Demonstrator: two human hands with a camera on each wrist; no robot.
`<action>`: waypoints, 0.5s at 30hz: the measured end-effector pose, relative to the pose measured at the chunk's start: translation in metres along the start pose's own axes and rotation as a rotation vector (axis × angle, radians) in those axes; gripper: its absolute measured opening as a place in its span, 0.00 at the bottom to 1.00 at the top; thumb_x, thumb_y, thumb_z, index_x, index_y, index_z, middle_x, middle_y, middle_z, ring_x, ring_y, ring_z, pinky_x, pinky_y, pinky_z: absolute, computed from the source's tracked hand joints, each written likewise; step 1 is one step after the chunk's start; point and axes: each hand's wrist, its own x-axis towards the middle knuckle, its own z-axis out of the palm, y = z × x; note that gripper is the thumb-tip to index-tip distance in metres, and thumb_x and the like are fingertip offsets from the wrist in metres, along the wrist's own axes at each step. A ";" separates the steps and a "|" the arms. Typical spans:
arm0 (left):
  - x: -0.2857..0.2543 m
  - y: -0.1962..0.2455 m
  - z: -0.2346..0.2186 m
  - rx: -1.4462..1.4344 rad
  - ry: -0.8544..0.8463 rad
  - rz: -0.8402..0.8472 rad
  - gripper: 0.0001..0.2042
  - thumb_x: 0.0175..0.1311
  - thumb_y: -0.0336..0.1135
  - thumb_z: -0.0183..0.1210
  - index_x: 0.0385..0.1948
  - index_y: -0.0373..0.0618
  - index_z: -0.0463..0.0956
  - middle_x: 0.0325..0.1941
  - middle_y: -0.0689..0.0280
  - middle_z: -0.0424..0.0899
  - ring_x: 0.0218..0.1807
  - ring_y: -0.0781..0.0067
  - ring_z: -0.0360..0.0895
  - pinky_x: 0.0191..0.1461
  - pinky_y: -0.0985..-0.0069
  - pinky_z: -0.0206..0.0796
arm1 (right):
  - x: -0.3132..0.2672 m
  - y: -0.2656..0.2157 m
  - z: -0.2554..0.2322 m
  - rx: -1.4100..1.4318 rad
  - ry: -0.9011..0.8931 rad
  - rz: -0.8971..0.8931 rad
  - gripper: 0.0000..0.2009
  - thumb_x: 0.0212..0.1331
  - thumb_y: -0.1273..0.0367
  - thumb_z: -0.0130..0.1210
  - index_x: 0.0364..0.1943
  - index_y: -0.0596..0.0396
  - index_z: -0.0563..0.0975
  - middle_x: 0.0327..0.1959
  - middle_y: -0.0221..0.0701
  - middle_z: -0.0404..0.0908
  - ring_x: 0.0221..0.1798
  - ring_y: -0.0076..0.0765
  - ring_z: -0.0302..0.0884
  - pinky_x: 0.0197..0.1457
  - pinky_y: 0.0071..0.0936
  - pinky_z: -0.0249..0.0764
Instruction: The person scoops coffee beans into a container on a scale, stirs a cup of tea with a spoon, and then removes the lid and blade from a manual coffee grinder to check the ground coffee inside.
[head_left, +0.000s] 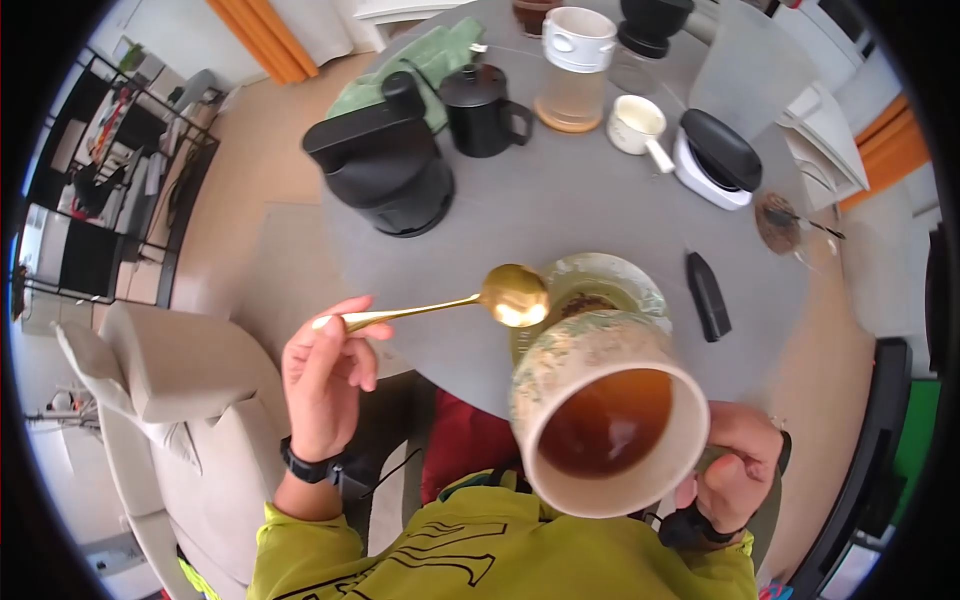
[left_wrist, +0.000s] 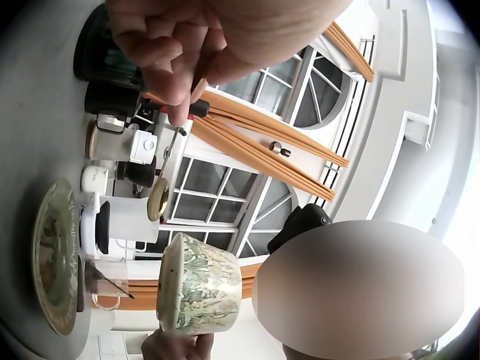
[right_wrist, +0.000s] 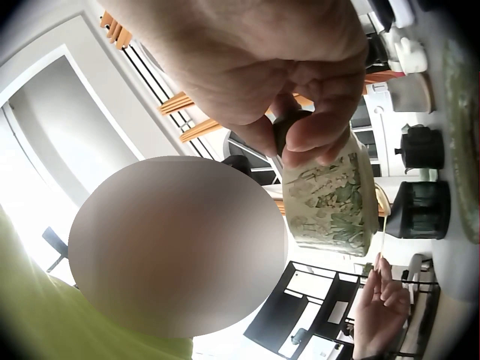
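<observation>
My left hand [head_left: 325,380] pinches the end of a gold spoon's [head_left: 515,295] handle between thumb and fingers, with the bowl pointing right over the table. My right hand [head_left: 740,465] grips the handle of a large floral cup [head_left: 570,350], raised in front of my chest. The cup leans toward me, and reddish-brown tea [head_left: 610,425] shows inside. Behind and below it a green patterned saucer [head_left: 640,275] sits on the table, partly hidden by the cup, with dark markings at its middle. In the right wrist view the fingers curl around the cup's dark green handle [right_wrist: 289,131].
The round grey table [head_left: 470,235] bears a black appliance [head_left: 385,170], a black pot [head_left: 487,110], a green cloth [head_left: 430,60], a small white handled pot [head_left: 636,125], a white scale with a black tray [head_left: 720,155], a slim black device [head_left: 708,297] and a glass of brown powder [head_left: 778,222].
</observation>
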 end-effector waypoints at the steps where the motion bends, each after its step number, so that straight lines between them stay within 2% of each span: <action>1: 0.000 -0.002 -0.001 -0.007 0.002 0.007 0.17 0.72 0.38 0.45 0.49 0.33 0.74 0.35 0.56 0.84 0.18 0.82 0.67 0.24 0.85 0.55 | -0.001 -0.001 -0.001 0.012 0.003 0.023 0.13 0.55 0.65 0.59 0.27 0.65 0.79 0.16 0.31 0.77 0.16 0.24 0.71 0.21 0.20 0.63; 2: 0.001 -0.003 -0.001 -0.005 -0.004 0.014 0.17 0.72 0.38 0.45 0.49 0.33 0.74 0.35 0.56 0.84 0.18 0.82 0.67 0.24 0.85 0.55 | 0.002 0.001 -0.001 0.004 -0.004 -0.045 0.12 0.54 0.66 0.59 0.27 0.65 0.79 0.16 0.31 0.77 0.16 0.24 0.70 0.21 0.20 0.63; 4: 0.002 -0.004 -0.001 -0.004 -0.012 0.015 0.17 0.72 0.38 0.45 0.49 0.33 0.74 0.36 0.56 0.84 0.18 0.82 0.67 0.23 0.85 0.55 | -0.001 -0.003 0.001 0.051 0.028 0.079 0.12 0.53 0.66 0.60 0.26 0.65 0.78 0.16 0.32 0.76 0.16 0.25 0.70 0.21 0.20 0.63; 8: 0.001 -0.001 -0.002 0.010 0.011 0.006 0.17 0.72 0.38 0.45 0.49 0.33 0.75 0.36 0.56 0.84 0.18 0.82 0.67 0.24 0.85 0.55 | -0.001 0.003 0.004 0.050 0.056 0.034 0.13 0.53 0.65 0.60 0.24 0.65 0.78 0.15 0.32 0.77 0.16 0.24 0.70 0.22 0.19 0.62; 10: 0.002 0.000 -0.002 -0.009 -0.005 -0.025 0.16 0.72 0.38 0.46 0.49 0.34 0.75 0.37 0.56 0.84 0.19 0.82 0.67 0.24 0.85 0.56 | -0.002 0.005 0.006 0.057 0.150 0.003 0.15 0.55 0.63 0.60 0.23 0.64 0.78 0.15 0.31 0.76 0.15 0.23 0.70 0.22 0.19 0.63; 12: 0.002 0.000 -0.004 -0.019 -0.012 -0.023 0.16 0.71 0.37 0.46 0.49 0.34 0.75 0.36 0.56 0.84 0.19 0.82 0.66 0.24 0.85 0.56 | -0.003 0.007 0.005 0.062 0.123 0.005 0.17 0.57 0.61 0.59 0.24 0.66 0.78 0.17 0.33 0.77 0.14 0.23 0.70 0.21 0.19 0.63; 14: 0.003 -0.003 -0.004 -0.007 -0.014 -0.003 0.17 0.71 0.38 0.46 0.49 0.34 0.75 0.36 0.56 0.85 0.18 0.82 0.66 0.24 0.85 0.56 | -0.003 0.002 0.006 0.086 0.138 0.084 0.19 0.59 0.59 0.58 0.26 0.67 0.77 0.20 0.35 0.77 0.14 0.23 0.70 0.19 0.19 0.64; 15: 0.002 -0.003 -0.002 -0.004 -0.006 -0.002 0.17 0.71 0.38 0.46 0.49 0.33 0.75 0.35 0.56 0.85 0.18 0.82 0.66 0.24 0.85 0.56 | -0.001 0.003 0.002 0.081 0.088 0.085 0.21 0.61 0.58 0.57 0.28 0.69 0.76 0.22 0.37 0.77 0.14 0.23 0.71 0.17 0.18 0.64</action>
